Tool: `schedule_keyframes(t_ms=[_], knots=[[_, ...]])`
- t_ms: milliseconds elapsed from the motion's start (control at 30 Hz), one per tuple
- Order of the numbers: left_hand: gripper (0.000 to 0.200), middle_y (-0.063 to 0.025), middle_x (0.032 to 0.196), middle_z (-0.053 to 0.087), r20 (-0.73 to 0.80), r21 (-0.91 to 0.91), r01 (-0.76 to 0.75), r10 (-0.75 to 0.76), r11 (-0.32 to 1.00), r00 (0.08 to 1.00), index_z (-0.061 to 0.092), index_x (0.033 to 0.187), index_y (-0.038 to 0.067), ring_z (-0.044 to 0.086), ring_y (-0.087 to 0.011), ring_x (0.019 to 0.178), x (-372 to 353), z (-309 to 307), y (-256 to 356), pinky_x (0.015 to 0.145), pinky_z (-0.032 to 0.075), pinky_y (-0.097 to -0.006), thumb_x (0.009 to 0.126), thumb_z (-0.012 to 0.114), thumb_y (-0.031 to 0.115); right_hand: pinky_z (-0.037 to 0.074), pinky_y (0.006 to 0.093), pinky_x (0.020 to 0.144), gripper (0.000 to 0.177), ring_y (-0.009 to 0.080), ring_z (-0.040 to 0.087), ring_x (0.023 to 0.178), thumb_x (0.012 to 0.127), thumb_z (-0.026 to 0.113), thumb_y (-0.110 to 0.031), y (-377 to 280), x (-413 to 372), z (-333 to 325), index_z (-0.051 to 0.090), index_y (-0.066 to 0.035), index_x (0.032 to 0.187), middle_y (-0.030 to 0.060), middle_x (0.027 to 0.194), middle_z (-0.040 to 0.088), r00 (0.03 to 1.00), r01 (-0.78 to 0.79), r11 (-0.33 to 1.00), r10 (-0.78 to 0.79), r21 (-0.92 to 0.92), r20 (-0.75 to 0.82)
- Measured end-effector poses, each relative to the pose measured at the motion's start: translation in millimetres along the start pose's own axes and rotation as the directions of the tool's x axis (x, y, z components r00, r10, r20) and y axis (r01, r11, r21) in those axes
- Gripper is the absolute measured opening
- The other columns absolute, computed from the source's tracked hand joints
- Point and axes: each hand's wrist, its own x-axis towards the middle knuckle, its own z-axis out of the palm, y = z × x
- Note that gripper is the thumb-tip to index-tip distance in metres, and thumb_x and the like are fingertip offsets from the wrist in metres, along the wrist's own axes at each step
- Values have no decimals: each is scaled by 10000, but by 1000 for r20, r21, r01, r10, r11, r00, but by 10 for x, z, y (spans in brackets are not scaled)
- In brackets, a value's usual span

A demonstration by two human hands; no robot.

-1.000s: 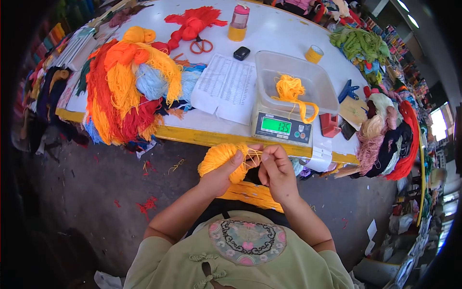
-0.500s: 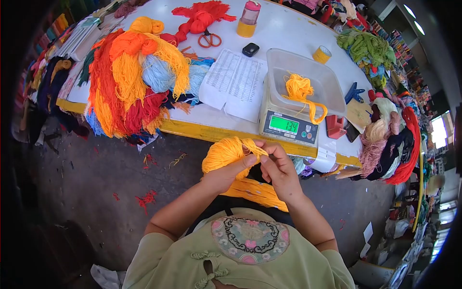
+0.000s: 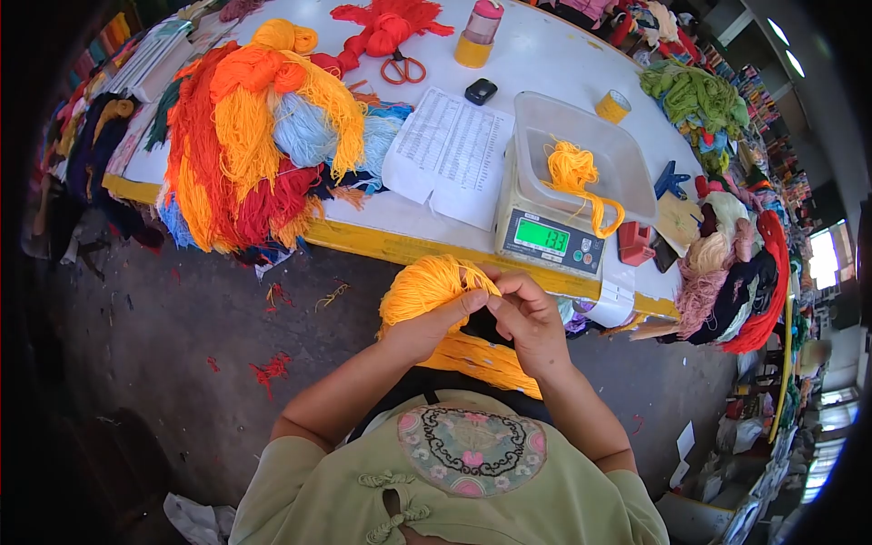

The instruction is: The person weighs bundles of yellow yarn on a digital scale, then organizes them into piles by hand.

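Yellow-orange yarn hangs in a thick skein over my left hand, whose thumb presses on the strands. My right hand pinches the skein's right end, its fingers against the left fingertips. More yellow yarn lies across my lap below both hands. Just beyond them, on the table edge, stands a digital scale with a lit green display. A clear plastic tub rests on the scale, holding a small yellow yarn bundle with one loop draped over the tub's front rim.
Red, orange and blue skeins hang over the table's left edge. Printed sheets, scissors, a black car-key-like object, a bottle and tape lie on the table. A red block-shaped object sits right of the scale.
The view has shifted slightly, moving the table things a little right. Both hands keep their hold on the skein with only small finger movement. The scale's last digits have changed.
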Motion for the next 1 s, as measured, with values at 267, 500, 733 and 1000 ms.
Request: schedule_keyframes(t_ms=[267, 500, 733, 1000], knots=[[364, -54, 1184, 619, -24, 3, 15, -15, 1000, 1000, 567, 1271, 24, 582, -132, 1084, -14, -210, -161, 959, 464, -302, 964, 632, 209, 332, 190, 508, 60, 33, 421, 594, 971, 549, -90, -58, 7, 16, 569, -70, 1024, 35, 987, 620, 989, -144, 967, 147, 210, 5], [468, -166, 1172, 664, 90, -23, 120, -118, 992, 989, 517, 1325, -6, 651, -216, 1065, -313, -536, 235, 907, 521, -338, 974, 586, 297, 381, 206, 543, 162, 36, 456, 614, 1025, 521, -207, -502, 45, -78, 591, -69, 977, -29, 765, 543, 837, -187, 916, 338, -356, 430], [254, -13, 708, 639, -127, 552, 666, -738, 502, 662, 636, 988, 77, 590, -91, 590, -1158, -1713, -73, 470, 434, -241, 828, 756, 233, 539, 314, 835, 219, 193, 655, 847, 1027, 476, -280, -1862, 764, -621, 539, -70, 1011, 131, 950, 656, 919, 359, 932, -344, -48, 195], [93, -69, 624, 607, -781, 172, 869, -473, 465, 408, 639, 883, 22, 528, -123, 452, -2272, -3048, -947, 400, 386, -282, 832, 674, 90, 462, 359, 1052, 256, 254, 626, 1136, 1059, 380, -195, -2883, 1632, -1789, 541, 3, 1040, 176, 1176, 642, 740, 580, 754, -646, -308, -187]])
